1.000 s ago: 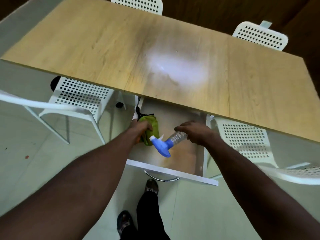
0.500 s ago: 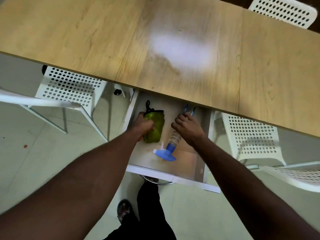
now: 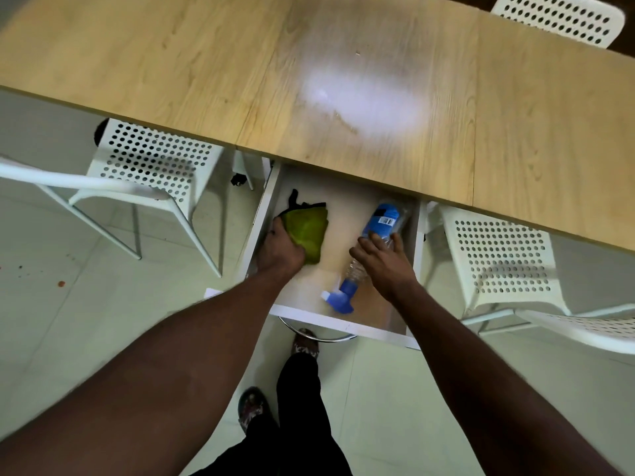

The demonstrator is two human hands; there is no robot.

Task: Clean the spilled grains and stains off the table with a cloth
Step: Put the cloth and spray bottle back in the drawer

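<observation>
A green cloth lies at the left of the open white drawer under the wooden table. My left hand is closed on the cloth's near edge. A clear spray bottle with a blue label and blue nozzle lies flat at the drawer's right. My right hand rests on top of the bottle with fingers spread, not wrapped around it. The tabletop shows a pale glare patch with a faint damp streak at its edge and one tiny speck.
White perforated chairs stand at the left, the right and the far side. A black strap-like item sits behind the cloth. Small reddish spots mark the floor at left. My legs and shoes are below the drawer.
My right hand lowered the spray bottle flat into the drawer and loosened its fingers. My left hand pushed the green cloth deeper into the drawer. The camera moved closer.
</observation>
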